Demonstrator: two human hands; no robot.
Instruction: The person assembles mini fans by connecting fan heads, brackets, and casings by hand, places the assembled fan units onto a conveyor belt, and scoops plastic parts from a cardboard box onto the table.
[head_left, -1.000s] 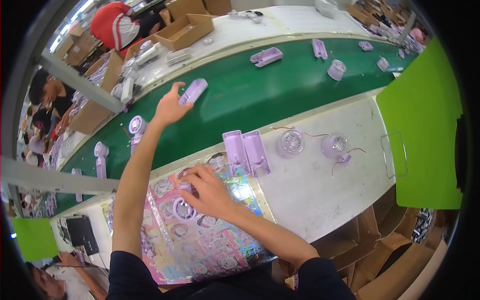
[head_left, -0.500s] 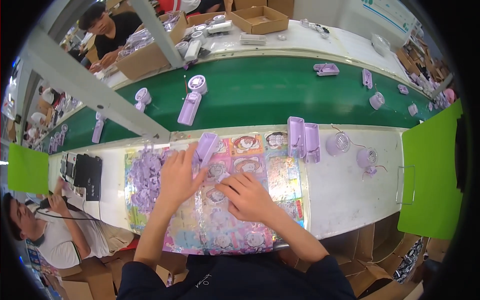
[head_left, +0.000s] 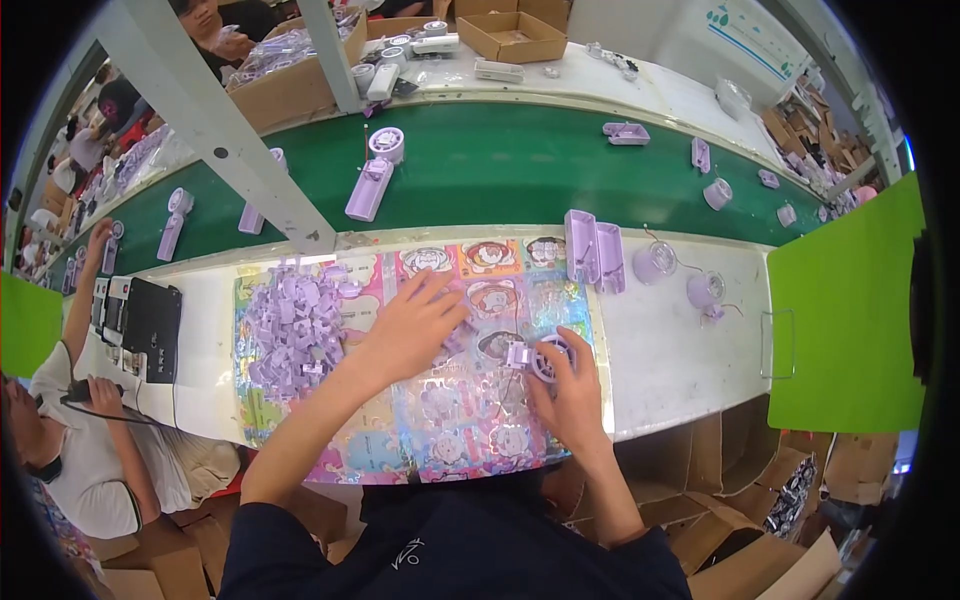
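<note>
Right hand [head_left: 570, 395]: fingers and thumb closing around a round lilac fan ring [head_left: 548, 358], which is lying low over the printed mat [head_left: 440, 405]. Small pale block [head_left: 519, 355] is sitting just left of that grip, beside the ring, with thin wires running from near it.

Left hand [head_left: 420, 320]: palm down, fingers spreading, hovering or resting left of the grip and a little beyond; cannot tell whether it is holding anything.

Heap of small lilac parts [head_left: 295, 335] lying farther left, past the left hand. Two lilac shells [head_left: 595, 255] standing side by side beyond the grip; two round lilac housings [head_left: 680, 277] trailing wires to their right. Green belt [head_left: 500, 165] running beyond everything, carrying lilac pieces.
</note>
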